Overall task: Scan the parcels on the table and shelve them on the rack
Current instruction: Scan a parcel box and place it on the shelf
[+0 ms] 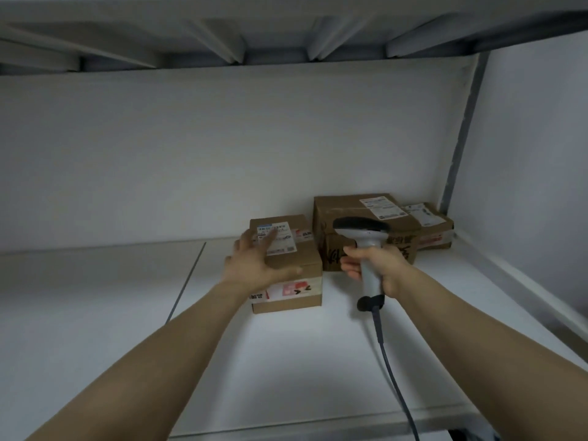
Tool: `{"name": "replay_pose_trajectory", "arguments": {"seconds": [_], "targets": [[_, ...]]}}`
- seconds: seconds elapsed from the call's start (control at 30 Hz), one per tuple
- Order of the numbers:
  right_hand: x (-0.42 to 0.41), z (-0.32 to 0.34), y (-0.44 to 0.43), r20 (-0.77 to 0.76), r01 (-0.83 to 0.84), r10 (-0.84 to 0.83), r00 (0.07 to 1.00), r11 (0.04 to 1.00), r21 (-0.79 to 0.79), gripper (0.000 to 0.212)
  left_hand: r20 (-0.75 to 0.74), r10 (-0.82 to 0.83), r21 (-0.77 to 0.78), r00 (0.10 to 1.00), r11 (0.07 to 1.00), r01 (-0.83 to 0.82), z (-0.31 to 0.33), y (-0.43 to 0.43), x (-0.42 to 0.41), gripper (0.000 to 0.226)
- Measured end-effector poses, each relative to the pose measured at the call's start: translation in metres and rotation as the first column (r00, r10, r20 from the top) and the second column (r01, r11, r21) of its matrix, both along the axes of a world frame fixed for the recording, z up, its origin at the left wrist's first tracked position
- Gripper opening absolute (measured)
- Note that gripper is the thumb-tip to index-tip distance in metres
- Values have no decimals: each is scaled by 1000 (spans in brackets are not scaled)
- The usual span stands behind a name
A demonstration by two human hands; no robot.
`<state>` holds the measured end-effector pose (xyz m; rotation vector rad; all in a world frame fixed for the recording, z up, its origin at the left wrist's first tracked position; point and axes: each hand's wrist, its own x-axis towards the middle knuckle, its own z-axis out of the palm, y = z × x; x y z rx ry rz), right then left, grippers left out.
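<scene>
A small brown cardboard parcel (pixel 302 281) with a white label on top sits on the white rack shelf (pixel 286 361). My left hand (pixel 254 262) lies flat on its top left, fingers spread, thumb along the front top edge. Right of it stands a taller brown parcel (pixel 350 211) with a label, and behind that a third, flatter parcel (pixel 436 230) in the back right corner. My right hand (pixel 378 265) grips the handle of a white and black barcode scanner (pixel 362 230), its head in front of the tall parcel.
The scanner's dark cable (pixel 391 370) trails down across the shelf's front edge. Another shelf's underside (pixel 254 36) with ribs hangs overhead. A grey upright post (pixel 461 132) and a white side wall close off the right. A seam (pixel 187 281) splits the shelf; its left half holds nothing.
</scene>
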<state>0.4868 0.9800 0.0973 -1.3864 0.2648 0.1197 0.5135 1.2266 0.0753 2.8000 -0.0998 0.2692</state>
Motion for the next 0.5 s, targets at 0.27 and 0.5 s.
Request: {"name": "replay_pose_trajectory", "arguments": {"seconds": [0.27, 0.5], "targets": [[2, -1, 10, -1, -11, 11, 1000, 999, -32, 14, -122, -164, 272, 979, 943, 192, 3, -9, 19, 74], [10, -2, 2, 10, 79, -79, 997, 997, -22, 18, 1, -171, 417, 985, 896, 155, 2, -10, 52, 59]]}}
